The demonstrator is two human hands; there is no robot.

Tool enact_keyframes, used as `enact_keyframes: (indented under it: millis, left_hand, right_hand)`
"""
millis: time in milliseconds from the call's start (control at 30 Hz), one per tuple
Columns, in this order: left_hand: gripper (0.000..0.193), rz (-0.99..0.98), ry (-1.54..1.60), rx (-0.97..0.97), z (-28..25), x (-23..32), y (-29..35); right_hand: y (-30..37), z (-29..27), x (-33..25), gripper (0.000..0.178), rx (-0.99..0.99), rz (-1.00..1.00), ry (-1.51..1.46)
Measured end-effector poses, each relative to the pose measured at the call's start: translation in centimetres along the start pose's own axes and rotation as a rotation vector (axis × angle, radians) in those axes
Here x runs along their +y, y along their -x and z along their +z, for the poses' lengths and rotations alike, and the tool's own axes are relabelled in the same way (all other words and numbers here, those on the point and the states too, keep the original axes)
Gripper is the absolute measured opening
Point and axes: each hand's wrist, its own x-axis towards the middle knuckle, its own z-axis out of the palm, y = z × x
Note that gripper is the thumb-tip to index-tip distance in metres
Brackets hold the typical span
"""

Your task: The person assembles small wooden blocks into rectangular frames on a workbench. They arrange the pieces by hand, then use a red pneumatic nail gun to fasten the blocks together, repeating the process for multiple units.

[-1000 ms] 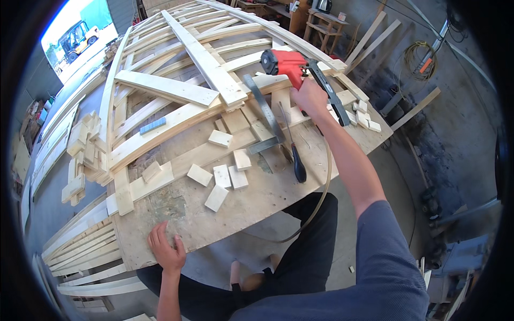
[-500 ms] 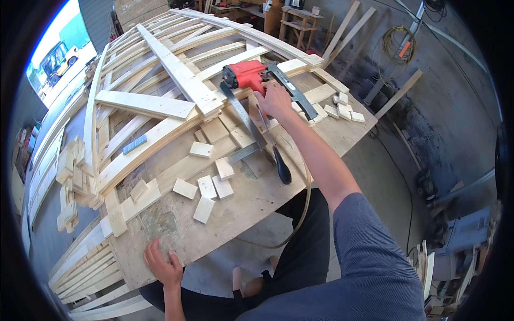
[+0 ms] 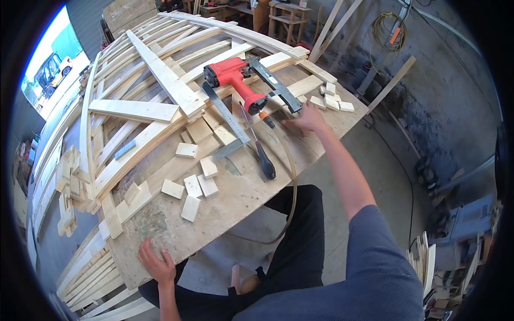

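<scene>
My right hand (image 3: 306,119), fingers apart, is low over the table beside the black magazine end of a red nail gun (image 3: 231,74). It holds nothing. The gun lies on the slatted timber frame (image 3: 136,136), and a hose (image 3: 294,179) runs from its handle over the table edge. My left hand (image 3: 157,262) rests open on the near left edge of the plywood table (image 3: 225,214). Between the hands lie a screwdriver (image 3: 265,163) with a dark handle, a metal try square (image 3: 231,122) and several small wood blocks (image 3: 191,207).
More wood blocks (image 3: 331,99) sit at the table's right corner. A blue strip of staples or nails (image 3: 125,150) lies on the frame. Stacked slats (image 3: 93,275) are at lower left. Boards lean against the right wall, near a coiled hose (image 3: 389,32). A forklift (image 3: 52,75) shows outside.
My right hand has let go of the nail gun's handle and moved right, toward the blocks. The gun stays on the frame. My left hand stays at the table edge; the view has shifted slightly.
</scene>
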Motion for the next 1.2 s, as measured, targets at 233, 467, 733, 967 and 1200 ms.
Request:
enact_keyframes:
  millis: [233,467,733,967,1200]
  left_hand:
    - [0.058,0.015,-0.003,0.012,0.3,0.0,-0.2]
    - [0.059,0.012,-0.017,0.002,0.5,-0.2,0.1]
    - [0.060,-0.002,-0.021,0.005,0.6,-0.7,0.4]
    - [0.062,-0.004,-0.003,-0.002,0.5,-0.3,0.0]
    - [0.063,-0.028,0.006,-0.013,0.4,-0.6,0.4]
  right_hand:
    - [2.4,-0.2,-0.1,0.080,0.175,0.056,-0.122]
    - [3.5,-2.1,1.1,0.095,-0.013,0.078,-0.138]
    - [0.3,-3.6,3.4,0.098,0.039,0.073,-0.047]
    - [-5.4,-0.8,4.5,0.083,-0.023,0.048,0.060]
    - [-3.4,-0.8,3.9,0.085,-0.035,0.092,-0.149]
